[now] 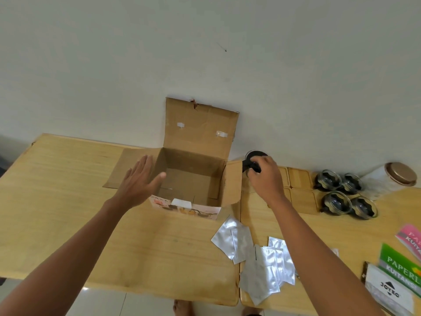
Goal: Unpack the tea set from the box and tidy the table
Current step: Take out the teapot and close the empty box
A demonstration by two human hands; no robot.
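Note:
An open cardboard box [193, 176] stands on the wooden table [68, 201] against the wall, its lid flap up and its inside empty. My left hand [140, 181] hovers flat and open over the box's left flap, holding nothing. My right hand [265, 176] grips the black handle of a glass teapot [252, 159] with a black lid, just right of the box. Several glass cups [344, 193] with black handles sit clustered further right. Square wooden coasters [300, 179] lie between the teapot and the cups.
Several silver foil sachets [257, 258] lie scattered near the front edge. Green and pink receipt booklets [398, 265] and a white pack sit at the front right. A glass jar with a copper lid [399, 174] lies at the far right. Bare feet show below the table.

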